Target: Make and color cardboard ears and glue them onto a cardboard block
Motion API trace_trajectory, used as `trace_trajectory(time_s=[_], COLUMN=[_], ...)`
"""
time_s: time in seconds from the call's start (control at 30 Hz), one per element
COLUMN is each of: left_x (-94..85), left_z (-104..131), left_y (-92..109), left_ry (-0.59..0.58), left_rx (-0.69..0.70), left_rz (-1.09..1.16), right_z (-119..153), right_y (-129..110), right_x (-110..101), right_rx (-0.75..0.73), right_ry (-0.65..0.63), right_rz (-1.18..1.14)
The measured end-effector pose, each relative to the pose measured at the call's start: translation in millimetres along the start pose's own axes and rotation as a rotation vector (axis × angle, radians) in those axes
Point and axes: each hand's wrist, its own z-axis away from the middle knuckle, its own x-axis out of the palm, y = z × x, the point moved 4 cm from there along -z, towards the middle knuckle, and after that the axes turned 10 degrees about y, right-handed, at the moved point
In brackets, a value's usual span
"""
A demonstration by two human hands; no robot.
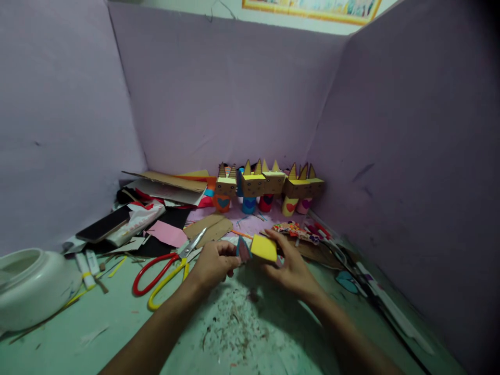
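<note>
Between the fingertips of my left hand (214, 264) is a small pointed paper ear (243, 249), blue at the edge with a dull pink middle. My right hand (291, 268) grips a small cardboard box (264, 248) with a yellow top, thumb and fingers around its sides. The ear is held upright just left of the box; whether they touch I cannot tell. Behind my hands stand several finished cardboard animal figures (254, 186) with box heads, pointed ears and coloured tube bodies bearing hearts.
Scissors (183, 258) with red and yellow handles lie left of my left hand. A white ceramic pot (33, 289) stands far left, near a dark phone (103, 223) and stacked cardboard (167, 179). Pens and a cable (375, 297) line the right wall. Scraps litter the green table (187, 338).
</note>
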Motion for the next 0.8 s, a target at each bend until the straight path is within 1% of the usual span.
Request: trace_trajectory(time_s=[0.07, 0.17, 0.27, 0.33, 0.43, 0.5, 0.53, 0.6, 0.67, 0.73, 0.8], left_x=[-1.4, -1.6, -1.2, -1.9, -4.4, -5.4, -5.2, -2.3, 4.1, 12.5, 19.6], left_z=[-0.6, -1.1, -2.1, -3.0, -3.6, -2.9, -2.2, -0.1, 2.6, 5.5, 8.1], left_y=[-0.1, -1.4, -3.1, -3.2, -1.3, 0.7, 1.6, 2.3, 0.7, -2.6, -4.7], left_ry=[0.002, -0.004, -0.013, -0.010, -0.001, 0.001, -0.001, -0.010, -0.024, -0.040, -0.056], left_rx=[-0.003, -0.013, -0.026, -0.031, -0.035, -0.033, -0.030, -0.015, 0.003, 0.017, 0.043], left_rz=[0.000, -0.009, -0.026, -0.033, -0.040, -0.049, -0.055, -0.069, -0.084, -0.094, -0.135], right_z=[-23.6, -50.5, -65.0, -67.9, -59.3, -44.3, -34.9, -14.1, 3.0, 12.8, 16.3], right_y=[6.9, 21.1, 32.0, 31.5, 17.9, 6.3, 1.9, -0.8, -3.4, -4.7, -5.4], right_x=[6.6, 23.5, 37.1, 38.5, 27.1, 16.4, 12.9, 15.0, 21.5, 28.3, 32.4], right_rx=[0.042, 0.063, 0.084, 0.092, 0.085, 0.103, 0.135, 0.332, 0.432, 0.481, 0.522], right_ry=[0.038, 0.041, 0.054, 0.067, 0.109, 0.136, 0.131, 0.037, -0.034, -0.052, -0.029], right_rz=[-0.018, -0.042, -0.072, -0.095, -0.136, -0.176, -0.221, -0.479, -0.611, -0.629, -0.604])
